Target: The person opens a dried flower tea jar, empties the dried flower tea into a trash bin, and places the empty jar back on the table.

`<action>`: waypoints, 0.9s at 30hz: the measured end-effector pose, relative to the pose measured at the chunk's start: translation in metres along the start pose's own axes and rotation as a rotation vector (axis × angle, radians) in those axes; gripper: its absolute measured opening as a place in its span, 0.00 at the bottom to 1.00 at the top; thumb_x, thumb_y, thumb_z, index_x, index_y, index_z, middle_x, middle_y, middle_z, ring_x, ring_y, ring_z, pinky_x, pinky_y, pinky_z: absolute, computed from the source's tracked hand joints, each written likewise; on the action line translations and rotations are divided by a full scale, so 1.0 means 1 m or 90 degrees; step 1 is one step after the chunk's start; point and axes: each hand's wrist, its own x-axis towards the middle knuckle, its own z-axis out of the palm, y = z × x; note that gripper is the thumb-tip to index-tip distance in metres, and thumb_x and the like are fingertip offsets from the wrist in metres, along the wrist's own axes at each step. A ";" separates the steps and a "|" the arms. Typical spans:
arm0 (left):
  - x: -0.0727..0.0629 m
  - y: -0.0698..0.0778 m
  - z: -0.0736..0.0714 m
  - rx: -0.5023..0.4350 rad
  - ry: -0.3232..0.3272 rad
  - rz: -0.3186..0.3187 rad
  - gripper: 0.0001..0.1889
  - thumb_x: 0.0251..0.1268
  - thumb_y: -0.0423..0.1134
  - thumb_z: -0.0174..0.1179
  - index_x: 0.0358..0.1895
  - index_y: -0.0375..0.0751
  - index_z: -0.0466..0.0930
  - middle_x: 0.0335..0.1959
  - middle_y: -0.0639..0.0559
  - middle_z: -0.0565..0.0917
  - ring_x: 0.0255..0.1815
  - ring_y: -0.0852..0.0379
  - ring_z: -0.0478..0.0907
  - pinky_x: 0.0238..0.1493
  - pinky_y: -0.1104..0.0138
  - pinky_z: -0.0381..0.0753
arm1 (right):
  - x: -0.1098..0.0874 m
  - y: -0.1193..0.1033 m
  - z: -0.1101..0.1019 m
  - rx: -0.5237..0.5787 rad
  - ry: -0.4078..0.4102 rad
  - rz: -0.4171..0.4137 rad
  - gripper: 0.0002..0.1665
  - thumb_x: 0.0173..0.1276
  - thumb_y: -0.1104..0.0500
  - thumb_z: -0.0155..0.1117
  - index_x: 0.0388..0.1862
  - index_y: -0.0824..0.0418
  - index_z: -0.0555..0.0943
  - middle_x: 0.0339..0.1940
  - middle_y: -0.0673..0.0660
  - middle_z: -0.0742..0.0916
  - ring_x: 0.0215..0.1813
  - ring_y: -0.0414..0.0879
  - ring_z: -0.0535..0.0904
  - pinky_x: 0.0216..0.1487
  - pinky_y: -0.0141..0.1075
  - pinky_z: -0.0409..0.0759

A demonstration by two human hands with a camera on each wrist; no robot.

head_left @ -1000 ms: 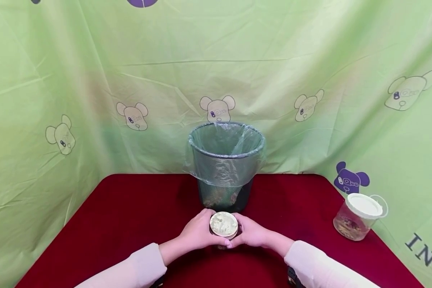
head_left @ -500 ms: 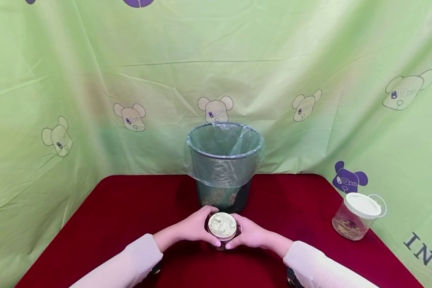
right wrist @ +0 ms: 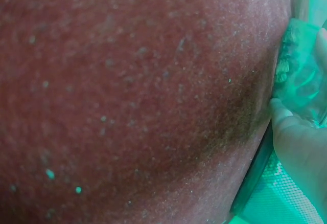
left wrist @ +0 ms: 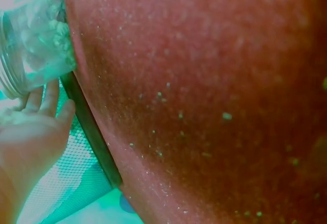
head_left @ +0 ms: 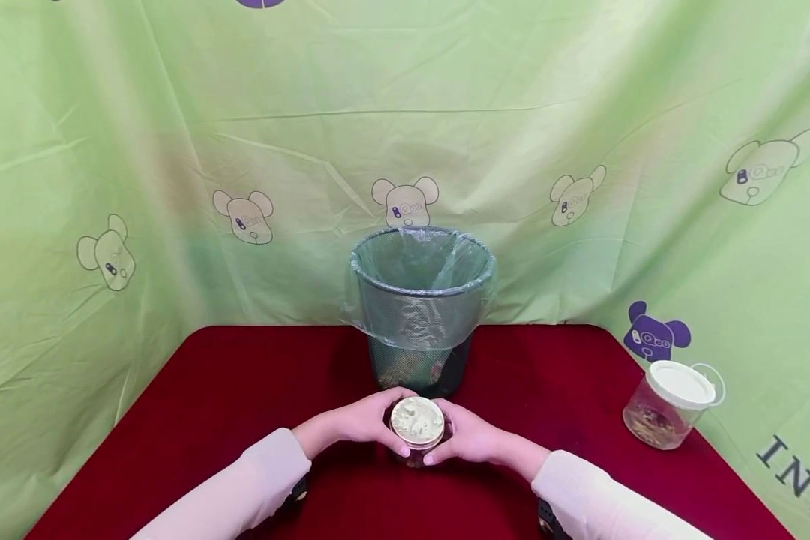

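Note:
A small clear jar [head_left: 417,421] with a pale, lumpy-looking top stands upright on the red tablecloth, between both hands. My left hand [head_left: 366,420] curves round its left side, the thumb at the front. Round the other side, my right hand [head_left: 471,435] grips it, and the two thumbs are slightly apart. Pale lumps show through the jar's wall [left wrist: 46,37] in the left wrist view, beside the left hand [left wrist: 33,142]. In the right wrist view the right hand [right wrist: 304,144] has its thumb on the jar [right wrist: 301,73], which is partly cut off.
Right behind the jar stands a mesh waste bin [head_left: 421,330] lined with a clear plastic bag. A clear tub [head_left: 658,420] with a white lid and handle stands near the right edge of the red table [head_left: 256,375]. Green printed cloth encloses the back and sides.
My left thumb has slid back from the right thumb, leaving a gap at the jar's front. The left forearm has shifted slightly. The right hand and jar hardly moved.

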 end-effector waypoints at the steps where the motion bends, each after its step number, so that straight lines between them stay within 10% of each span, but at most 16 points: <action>1: -0.001 0.000 0.001 0.004 0.006 -0.002 0.38 0.43 0.31 0.77 0.61 0.35 0.68 0.50 0.56 0.77 0.53 0.62 0.73 0.57 0.69 0.69 | 0.000 0.000 0.000 0.000 -0.001 0.000 0.40 0.49 0.68 0.78 0.60 0.68 0.68 0.51 0.55 0.81 0.54 0.44 0.76 0.54 0.30 0.72; 27: -0.015 0.015 0.039 0.155 0.246 -0.057 0.43 0.33 0.57 0.80 0.53 0.39 0.71 0.44 0.57 0.74 0.47 0.57 0.72 0.50 0.63 0.73 | -0.003 -0.004 0.003 0.003 0.000 0.003 0.40 0.49 0.70 0.77 0.60 0.68 0.68 0.51 0.56 0.81 0.53 0.46 0.76 0.53 0.30 0.73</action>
